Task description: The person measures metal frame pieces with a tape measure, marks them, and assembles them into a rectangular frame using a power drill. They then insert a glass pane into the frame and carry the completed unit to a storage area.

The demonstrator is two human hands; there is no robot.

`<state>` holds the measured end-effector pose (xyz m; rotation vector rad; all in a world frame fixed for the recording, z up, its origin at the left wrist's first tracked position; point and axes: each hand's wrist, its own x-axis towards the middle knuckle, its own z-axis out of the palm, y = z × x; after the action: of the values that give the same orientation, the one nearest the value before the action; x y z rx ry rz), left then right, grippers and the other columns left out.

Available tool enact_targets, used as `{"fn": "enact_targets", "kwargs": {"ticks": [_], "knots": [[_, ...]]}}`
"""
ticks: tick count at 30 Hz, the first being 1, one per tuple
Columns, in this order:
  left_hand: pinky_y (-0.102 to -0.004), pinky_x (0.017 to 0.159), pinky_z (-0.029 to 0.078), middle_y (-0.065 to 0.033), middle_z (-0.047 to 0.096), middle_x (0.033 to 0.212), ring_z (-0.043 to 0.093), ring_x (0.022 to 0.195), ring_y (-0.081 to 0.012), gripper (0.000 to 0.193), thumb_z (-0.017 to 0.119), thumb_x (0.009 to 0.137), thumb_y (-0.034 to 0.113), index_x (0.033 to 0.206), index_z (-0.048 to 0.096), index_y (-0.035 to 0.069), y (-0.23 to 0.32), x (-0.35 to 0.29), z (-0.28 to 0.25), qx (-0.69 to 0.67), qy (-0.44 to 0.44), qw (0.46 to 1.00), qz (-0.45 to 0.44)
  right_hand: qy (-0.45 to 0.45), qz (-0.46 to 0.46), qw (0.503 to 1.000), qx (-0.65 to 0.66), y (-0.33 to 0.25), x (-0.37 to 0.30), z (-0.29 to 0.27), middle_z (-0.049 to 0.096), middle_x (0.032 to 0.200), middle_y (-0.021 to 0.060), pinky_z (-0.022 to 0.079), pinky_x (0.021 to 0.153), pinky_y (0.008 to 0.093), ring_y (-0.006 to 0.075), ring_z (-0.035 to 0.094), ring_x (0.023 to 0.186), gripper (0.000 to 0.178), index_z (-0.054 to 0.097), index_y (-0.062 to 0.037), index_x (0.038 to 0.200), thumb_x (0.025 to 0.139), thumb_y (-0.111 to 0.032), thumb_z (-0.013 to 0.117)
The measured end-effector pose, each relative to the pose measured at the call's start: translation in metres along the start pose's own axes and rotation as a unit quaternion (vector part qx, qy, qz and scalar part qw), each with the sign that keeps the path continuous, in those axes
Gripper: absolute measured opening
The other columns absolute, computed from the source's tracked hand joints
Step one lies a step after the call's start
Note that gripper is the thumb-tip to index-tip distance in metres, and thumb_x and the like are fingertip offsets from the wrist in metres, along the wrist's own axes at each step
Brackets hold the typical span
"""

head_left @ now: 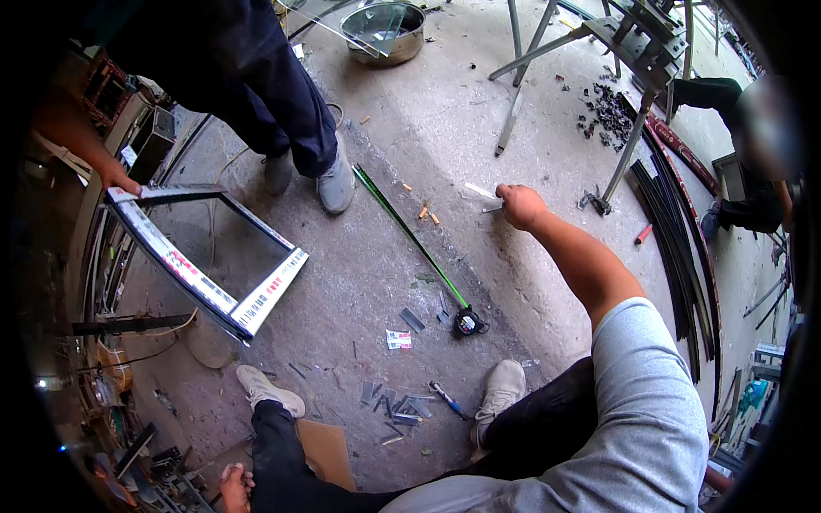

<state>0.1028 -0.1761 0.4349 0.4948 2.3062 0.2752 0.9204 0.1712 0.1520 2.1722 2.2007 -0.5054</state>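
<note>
My right hand (520,208), its arm stretched forward over the floor, pinches a thin clear strip (481,197) that looks like glass or plastic. Beside my left knee, my left hand (237,487) is curled closed at the lower edge, and nothing shows in it. Between my feet and the far person lies a tape measure (469,321) with its green blade (402,227) drawn out. A hammer-like tool (450,400) with a blue and black handle rests by my right shoe. Small dark and clear offcuts (402,406) are scattered near it, along with a printed label (398,339).
Another person's hand (125,181) holds a frame (205,282) with printed film at the left. A metal basin (385,38) stands at the back. Metal stand legs (629,158), long dark strips (676,248) and a second person are at the right. Cardboard (327,453) lies beside my left leg.
</note>
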Motion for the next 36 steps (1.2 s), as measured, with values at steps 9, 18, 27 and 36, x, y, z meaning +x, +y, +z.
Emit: {"fn": "enact_targets", "kwargs": {"ticks": [9,18,27,36], "knots": [[-0.0219,0.052,0.04,0.0033,0.065,0.076,0.056,0.06,-0.0065,0.021,0.063,0.102,0.035,0.106,0.069,0.015,-0.009,0.01,-0.002,-0.023,-0.013,1.0,-0.012,0.054,0.145,0.966,0.206,0.032,0.012,0.011,0.074,0.106,0.0214,0.056,0.089,0.0452,0.0397,0.071,0.101,0.032,0.067,-0.0069,0.12,0.088,-0.008,0.06],[-0.0217,0.052,0.039,0.0034,0.065,0.077,0.055,0.06,-0.006,0.022,0.063,0.102,0.035,0.107,0.068,0.015,0.007,-0.001,0.005,-0.028,-0.015,0.999,-0.024,0.037,0.156,0.97,0.181,0.077,-0.026,0.015,0.072,0.111,0.0224,0.054,0.094,0.0462,0.0412,0.068,0.106,0.032,0.069,-0.0049,0.115,0.085,-0.008,0.061],[-0.0213,0.051,0.039,0.0035,0.066,0.078,0.056,0.06,-0.006,0.022,0.063,0.103,0.035,0.109,0.068,0.014,0.012,-0.002,0.003,-0.017,-0.005,1.0,-0.026,0.06,0.074,0.995,0.035,0.064,-0.042,0.003,0.07,0.113,0.016,0.054,0.097,0.0441,0.0366,0.064,0.113,0.025,0.07,-0.008,0.108,0.084,-0.012,0.064],[-0.0205,0.05,0.04,0.0039,0.066,0.077,0.056,0.059,-0.0051,0.021,0.064,0.102,0.035,0.11,0.069,0.015,0.006,0.004,0.0,-0.023,-0.016,0.999,-0.019,0.026,0.099,0.995,0.002,0.058,-0.037,0.019,0.069,0.116,0.0186,0.053,0.098,0.0453,0.0384,0.064,0.112,0.029,0.066,-0.0058,0.109,0.082,-0.014,0.067]]}}
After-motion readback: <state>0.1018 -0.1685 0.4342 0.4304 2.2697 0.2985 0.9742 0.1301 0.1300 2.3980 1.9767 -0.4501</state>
